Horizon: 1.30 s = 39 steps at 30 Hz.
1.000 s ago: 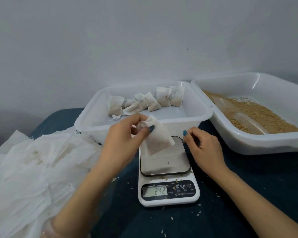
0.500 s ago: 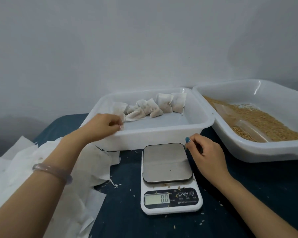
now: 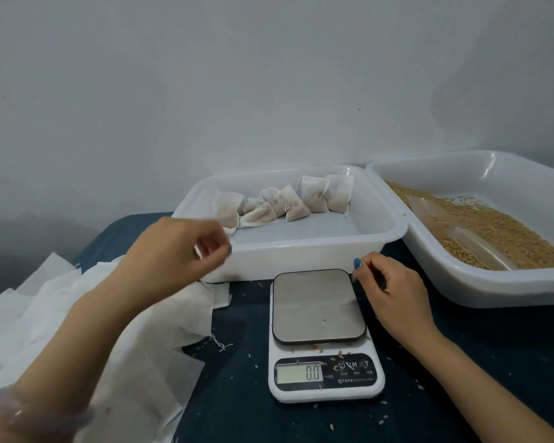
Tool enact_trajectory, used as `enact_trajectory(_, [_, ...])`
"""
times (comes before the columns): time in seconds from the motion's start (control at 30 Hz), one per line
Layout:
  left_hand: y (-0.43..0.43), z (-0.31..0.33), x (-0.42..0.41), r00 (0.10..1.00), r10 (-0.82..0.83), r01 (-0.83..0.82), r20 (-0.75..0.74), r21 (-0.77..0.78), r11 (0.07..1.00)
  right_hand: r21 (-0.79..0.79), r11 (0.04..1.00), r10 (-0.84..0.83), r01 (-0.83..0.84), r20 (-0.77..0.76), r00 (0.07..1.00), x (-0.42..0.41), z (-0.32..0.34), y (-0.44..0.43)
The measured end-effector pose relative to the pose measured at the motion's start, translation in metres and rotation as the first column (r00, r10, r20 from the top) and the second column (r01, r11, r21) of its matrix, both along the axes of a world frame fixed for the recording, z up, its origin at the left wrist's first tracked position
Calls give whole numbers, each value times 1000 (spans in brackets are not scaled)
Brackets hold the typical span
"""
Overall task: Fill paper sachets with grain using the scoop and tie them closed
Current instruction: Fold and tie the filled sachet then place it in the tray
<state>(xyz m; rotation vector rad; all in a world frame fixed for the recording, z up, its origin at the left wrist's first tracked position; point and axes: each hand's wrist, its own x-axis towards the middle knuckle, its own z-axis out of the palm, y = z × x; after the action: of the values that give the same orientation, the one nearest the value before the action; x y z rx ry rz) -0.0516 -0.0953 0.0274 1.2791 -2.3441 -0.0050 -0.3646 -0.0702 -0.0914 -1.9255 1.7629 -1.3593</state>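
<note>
Several filled, tied sachets (image 3: 314, 196) lie along the back of a white tub (image 3: 301, 254). My left hand (image 3: 179, 247) hovers at the tub's front left rim, its fingers loosely curled around nothing. My right hand (image 3: 387, 289) rests on the cloth at the right edge of the kitchen scale (image 3: 317, 305), also holding nothing. The scale's plate is bare and its display reads 0.0. A second white tub (image 3: 461, 292) on the right holds brown grain (image 3: 499, 228), with a clear plastic scoop (image 3: 474, 247) lying in it.
A heap of empty white paper sachets (image 3: 109, 330) covers the left side, under my left forearm. A loose bit of string (image 3: 219, 343) lies beside it. Stray grains dot the dark blue cloth (image 3: 243, 410) around the scale. A grey wall stands close behind the tubs.
My left hand carried the filled sachet off the scale into the left tub, let it go and drew back to the rim. The display fell from 24.2 to 0.0. My right hand stayed put.
</note>
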Motion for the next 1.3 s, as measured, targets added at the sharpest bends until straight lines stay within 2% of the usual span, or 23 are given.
enact_trajectory(0.03, [8, 0, 2, 997, -32, 23, 75, 126, 992, 2, 1000, 0, 0, 4, 1000, 0, 0, 0])
enact_trajectory(0.07, [13, -5, 5, 977, -53, 3, 207, 236, 972, 3, 1000, -1, 1, 5, 1000, 0, 1, 0])
enact_trajectory(0.1, [18, -13, 7, 918, -53, -60, 393, 271, 961, 4, 1000, 0, 0, 4, 1000, 0, 1, 0])
enact_trajectory(0.17, [21, -35, 13, 709, -42, -163, 704, 222, 961, 3, 1000, 5, -5, 3, 1000, 1, 1, 0])
enact_trajectory(0.2, [22, -43, 13, 626, -32, -185, 779, 188, 965, 2, 1000, 5, -5, 3, 1000, 1, 1, 0])
enact_trajectory(0.23, [22, -47, 13, 592, -5, -196, 806, 150, 969, 0, 1000, 3, -3, 2, 1000, 1, 1, 1])
enact_trajectory(0.4, [20, -42, 11, 603, 202, -238, 772, -68, 969, -1, 1000, 11, -11, -1, 1000, 1, 1, 1])
enact_trajectory(0.43, [22, -40, 9, 641, 224, -251, 734, -76, 965, 0, 1000, 10, -10, 0, 1000, 1, 1, 1])
enact_trajectory(0.5, [26, -36, 3, 784, 246, -271, 570, -42, 962, -4, 1000, 11, -11, 5, 1000, 1, 2, 1])
enact_trajectory(0.57, [30, -33, -7, 929, 206, -200, 307, -50, 978, -23, 999, 25, -25, 14, 1000, 1, 3, 1])
enact_trajectory(0.63, [34, -33, -21, 991, 136, -134, 12, -74, 988, -44, 998, 51, -51, 13, 999, 3, 5, 2])
enact_trajectory(0.7, [33, -35, -37, 957, 125, -139, -262, -37, 990, -51, 995, 83, -82, 16, 996, 6, 8, 4])
enact_trajectory(0.77, [27, -41, -53, 859, 197, -148, -472, 138, 979, -43, 989, 143, -141, 69, 987, 11, 12, 5])
enact_trajectory(0.87, [22, -56, -78, 716, 285, -4, -637, 404, 915, -55, 964, 267, -262, 198, 943, 18, 20, 10])
enact_trajectory(1.0, [29, -75, -101, 594, 324, 104, -736, 470, 877, -16, 928, 362, -373, 277, 890, 26, 26, 17])
enact_trajectory(1.1, [33, -84, -101, 586, 303, 151, -752, 469, 870, 8, 940, 325, -340, 276, 904, 28, 27, 17])
enact_trajectory(1.3, [33, -84, -90, 574, 289, 269, -766, 510, 817, -1, 963, 247, -269, 404, 881, 23, 27, 13])
